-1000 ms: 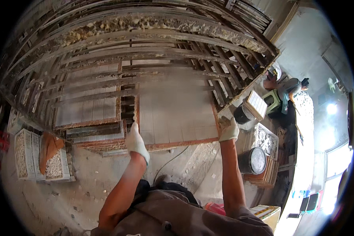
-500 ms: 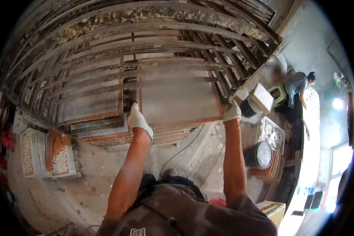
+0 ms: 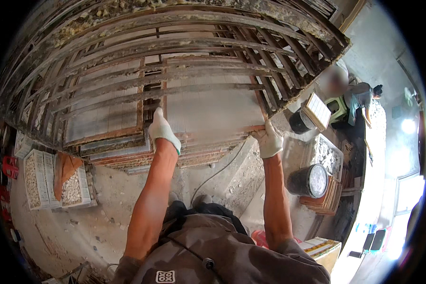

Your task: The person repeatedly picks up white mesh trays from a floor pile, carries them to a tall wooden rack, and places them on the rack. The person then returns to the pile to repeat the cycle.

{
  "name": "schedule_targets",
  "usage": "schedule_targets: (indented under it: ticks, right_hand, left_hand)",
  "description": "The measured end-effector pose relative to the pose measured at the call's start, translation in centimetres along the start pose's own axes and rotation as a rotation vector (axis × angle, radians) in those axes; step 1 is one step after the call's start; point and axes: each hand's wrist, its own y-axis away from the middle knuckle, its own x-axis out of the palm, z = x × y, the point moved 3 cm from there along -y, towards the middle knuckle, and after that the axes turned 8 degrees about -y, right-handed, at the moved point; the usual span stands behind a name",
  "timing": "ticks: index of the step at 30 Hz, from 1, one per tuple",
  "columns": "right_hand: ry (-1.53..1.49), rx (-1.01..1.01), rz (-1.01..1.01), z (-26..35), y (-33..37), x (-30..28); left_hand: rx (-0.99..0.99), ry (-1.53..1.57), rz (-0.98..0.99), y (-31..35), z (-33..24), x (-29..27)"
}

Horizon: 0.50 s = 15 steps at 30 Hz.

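Observation:
Both my hands wear pale work gloves with green-edged cuffs. A flat wooden-framed tray (image 3: 208,113), with a ridged whitish surface, lies beneath the wooden slats of a large crusted rack (image 3: 213,21). My left hand (image 3: 163,131) is closed at the tray's near left corner, thumb pointing forward. At its near right corner, my right hand (image 3: 270,140) is closed on the edge, with most fingers hidden. A similar framed tray (image 3: 102,116) lies to the left. More frames are stacked beneath both, their edges (image 3: 194,156) showing toward me.
White crates of pale pieces (image 3: 33,180) stand at left, one partly covered by a brown sheet (image 3: 67,173). To the right are a black bucket (image 3: 312,182), a crate of white fragments (image 3: 329,158) and a person (image 3: 359,102) at a bench. A cable (image 3: 217,173) crosses the dusty floor.
My left hand and the tray's near edge have moved slightly forward. The right hand has shifted a little left along the corner. The whole view has tilted slightly.

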Motion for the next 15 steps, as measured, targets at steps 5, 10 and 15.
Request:
schedule_targets:
  ticks: [5, 10, 15]
  right_hand:
    - [0.003, -0.054, -0.021, -1.7, -1.4, -1.3]
    - [-0.107, 0.019, -0.184, -2.3, -2.7, 0.7]
    - [-0.504, 0.260, -0.095, -2.7, -2.3, -0.3]
  left_hand:
    - [-0.005, 0.054, 0.175, 0.2, -0.5, 1.3]
    - [0.061, 0.002, 0.184, -2.5, -1.3, 1.9]
    - [0.006, 0.078, 0.571, -7.3, -0.3, -1.3]
